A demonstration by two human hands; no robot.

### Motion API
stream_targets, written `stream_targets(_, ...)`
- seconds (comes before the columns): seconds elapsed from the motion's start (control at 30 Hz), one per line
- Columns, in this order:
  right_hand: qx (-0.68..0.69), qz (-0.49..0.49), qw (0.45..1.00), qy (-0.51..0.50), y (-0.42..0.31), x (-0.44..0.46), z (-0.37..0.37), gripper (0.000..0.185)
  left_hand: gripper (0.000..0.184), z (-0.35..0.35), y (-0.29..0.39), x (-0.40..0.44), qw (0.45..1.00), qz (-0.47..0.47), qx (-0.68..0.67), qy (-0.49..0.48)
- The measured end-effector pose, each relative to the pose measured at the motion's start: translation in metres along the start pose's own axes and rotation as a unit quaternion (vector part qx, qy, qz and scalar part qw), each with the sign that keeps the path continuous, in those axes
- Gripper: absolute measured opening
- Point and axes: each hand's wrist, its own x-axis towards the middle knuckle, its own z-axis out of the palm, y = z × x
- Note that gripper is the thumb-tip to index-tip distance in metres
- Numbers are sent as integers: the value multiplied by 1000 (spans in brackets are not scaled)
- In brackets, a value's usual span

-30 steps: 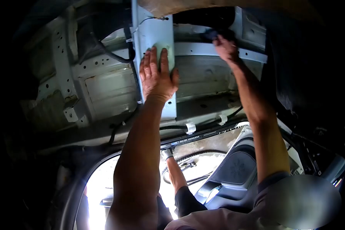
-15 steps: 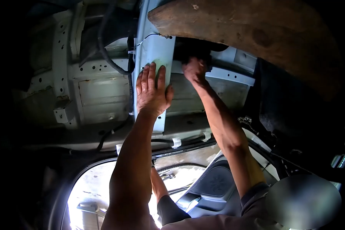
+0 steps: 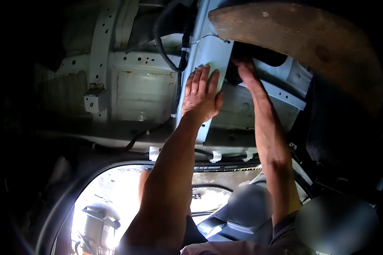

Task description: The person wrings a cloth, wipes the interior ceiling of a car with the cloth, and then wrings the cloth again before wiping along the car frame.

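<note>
My left hand lies flat against a light blue metal beam, fingers stretched upward and thumb along the beam's right edge. To the right of that beam, my right hand reaches up into a dark gap beneath a brown curved panel. Its fingers look curled at a dark thing, which is too shadowed to name. A narrower perforated cross rail runs just right of my right wrist.
Ribbed bare metal panels spread to the left, with a black cable looping beside the beam. White clips line the top of a bright door opening. A metal bracket projects at left. Part of a person's sleeve shows below.
The view has shifted, so the beam and both hands appear farther right. My right hand has moved nearer the beam, deeper into shadow. My left hand stays flat on the beam.
</note>
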Motion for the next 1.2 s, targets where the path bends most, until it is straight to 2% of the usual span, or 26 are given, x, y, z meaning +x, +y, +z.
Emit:
stream_targets(0.03, 40, 51, 997, -47, -11, 0, -9, 38, 70, 0, 0, 0, 1000, 3, -3, 2)
stream_targets(0.1, 106, 22, 992, -65, -1, 3, -14, 35, 70, 2, -2, -1, 1000, 6, 0, 4)
stream_targets(0.17, 117, 27, 992, -43, 4, 0, -16, 33, 72, 1, -2, -1, 1000, 3, -12, -3)
stream_targets(0.23, 182, 76, 980, 34, 3, -5, -27, 23, 72, 1, -3, -1, 1000, -1, -13, -12)
stream_targets(0.27, 345, 113, 931, 19, -3, -14, -41, 23, 72, 1, -3, 0, 1000, 0, -13, -10)
stream_targets(0.3, 497, 147, 855, 5, -11, -28, -57, 22, 72, 1, -4, 0, 1000, 1, -15, -10)
stream_targets(0.37, 376, 159, 892, 193, -22, -40, -71, 25, 72, 3, -2, -2, 1000, -2, -21, -10)
stream_targets(0.4, 252, 81, 939, 219, -29, -47, -74, 29, 72, 4, -2, -2, 1000, -6, -20, -10)
stream_targets(0.43, 127, 1, 963, 239, -36, -55, -75, 33, 72, 5, -3, -2, 1000, -9, -17, -11)
stream_targets(0.47, 42, 34, 976, 213, -53, -62, -77, 37, 72, 5, -4, -2, 1000, -6, -19, -14)
stream_targets(0.5, -14, 22, 984, 174, -53, -64, -73, 41, 71, 5, -5, -2, 999, -5, -33, -15)
stream_targets(0.57, -253, -14, 962, 104, -26, -56, -46, 40, 71, 6, -5, -2, 999, -7, -40, -14)
stream_targets(0.6, -441, -99, 889, 79, 7, -46, -28, 42, 71, 7, -5, -2, 999, -13, -38, -21)
stream_targets(0.63, -468, -176, 862, 80, 6, -43, -17, 43, 71, 8, -5, -2, 999, -15, -42, -23)
stream_targets(0.7, -360, -173, 916, 31, 2, -27, -16, 42, 71, 3, -5, -1, 998, -16, -45, -41)
stream_targets(0.73, -307, -112, 945, 14, -2, -18, -12, 38, 71, 1, -5, -1, 998, -16, -58, -34)
stream_targets(0.8, -270, -105, 957, 0, -16, -21, -7, 36, 71, 0, -5, -1, 998, -12, -65, -20)
stream_targets(0.9, -164, -159, 971, -68, -17, -13, -12, 35, 71, 1, -5, -2, 997, -14, -78, -9)
stream_targets(0.97, -48, 26, 997, -63, -27, -15, -16, 37, 72, 4, -5, -3, 997, -14, -71, -7)
stream_targets(1.0, 8, 36, 998, -48, -45, -25, -17, 36, 72, 3, -6, -3, 996, -13, -84, -4)
stream_targets(1.1, 243, 183, 952, 36, -69, -59, -25, 49, 70, 2, -7, -4, 996, -5, -89, 9)
stream_targets(1.17, 382, 245, 891, 22, -56, -91, -37, 54, 73, 2, -5, -4, 995, -7, -94, 25)
stream_targets(1.2, 398, 235, 886, 44, -64, -114, -37, 55, 75, -1, -5, -4, 995, -7, -96, 34)
